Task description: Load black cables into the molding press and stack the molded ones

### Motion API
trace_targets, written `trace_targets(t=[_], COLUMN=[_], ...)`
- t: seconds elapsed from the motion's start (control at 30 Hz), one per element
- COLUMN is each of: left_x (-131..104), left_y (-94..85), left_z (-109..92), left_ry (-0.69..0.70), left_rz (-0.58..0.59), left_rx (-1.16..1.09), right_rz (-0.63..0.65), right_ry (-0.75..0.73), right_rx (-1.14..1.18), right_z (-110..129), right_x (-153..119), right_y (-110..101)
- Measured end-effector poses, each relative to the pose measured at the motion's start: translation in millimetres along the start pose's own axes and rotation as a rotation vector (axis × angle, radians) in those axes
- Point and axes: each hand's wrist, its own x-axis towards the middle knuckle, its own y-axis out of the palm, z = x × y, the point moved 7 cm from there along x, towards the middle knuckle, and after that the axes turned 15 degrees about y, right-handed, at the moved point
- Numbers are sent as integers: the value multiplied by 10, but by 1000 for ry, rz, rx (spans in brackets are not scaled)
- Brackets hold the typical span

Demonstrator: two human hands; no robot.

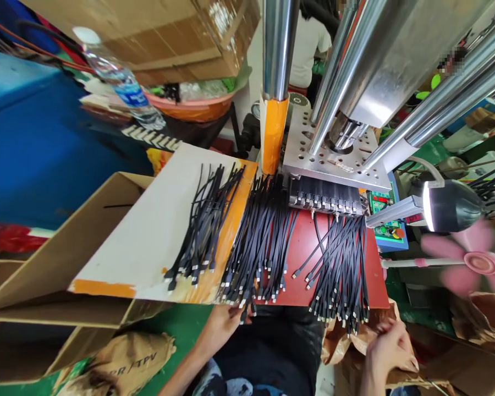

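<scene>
A: Cable count?
B: Three bunches of black cables; strands overlap, no single count possible. First bunch point(208, 220) up and left of the left hand point(227, 320); second bunch point(264, 242) directly beyond that hand; third bunch point(346, 269) up and left of the right hand point(390, 342).
A: Hand states?
B: Left: fingers at the connector ends of the second bunch, partly hidden at the edge; cannot tell if gripping. Right: fingers curled, blurred, near a brown paper bag point(334, 342); cannot tell if it holds anything.
A: Surface?
B: One red worktop point(302, 242) beyond both hands. One white board point(144, 225) with orange strips, up and left of the left hand, under the first bunch.
A: Room?
B: Beyond the hands, one steel press point(299, 140) above one slotted fixture point(325, 196). Up and right of the right hand: one lamp point(454, 206), one pink fan point(481, 263). Far up-left of the left hand: one bottle point(134, 96). Green floor point(183, 324) left of that hand.
</scene>
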Motion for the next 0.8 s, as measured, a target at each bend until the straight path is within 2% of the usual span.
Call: trace_targets(t=[0.07, 0.1, 0.13, 0.17, 0.23, 0.27, 0.3, 0.33, 0.37, 0.43, 0.5, 0.57, 0.67, 0.8], left_x=[-107, -163, -216, -262, -333, -361, -384, -403, -416, -425, -412, -378, -305, -237], left_y=[33, 39, 42, 39, 24, 21, 19, 19, 18, 12, 14, 30, 73, 116], left_z=[-59, -102, -153, -212, -337, -395, -448, -492, -527, -571, -572, -546, -512, -532], left_ry=[-31, -38, -37, -27, 10, 28, 45, 58, 69, 89, 94, 91, 95, 104], left_rz=[115, 156, 189, 212, 244, 265, 288, 309, 324, 325, 299, 266, 244, 287], left_rx=[-97, -144, -190, -235, -296, -310, -314, -309, -299, -277, -270, -278, -292, -295], right_rz=[-294, -382, -400, -340, -27, 173, 320, 395, 414, 369, 311, 281, 273, 248], right_ry=[-51, -90, -140, -208, -399, -517, -635, -736, -804, -861, -849, -818, -784, -800], right_rx=[159, 219, 247, 232, 68, -64, -180, -288, -391, -563, -668, -721, -781, -850], right_z=[162, 294, 474, 712, 1301, 1599, 1872, 2115, 2327, 2666, 2889, 3009, 3063, 3080], right_x=[41, 49, 69, 103, 156, 138, 103, 83, 94, 179, 285, 366, 419, 419], right_y=[-380, -494, -528, -471, -84, 205, 475, 712, 919, 1250, 1457, 1555, 1592, 1599])
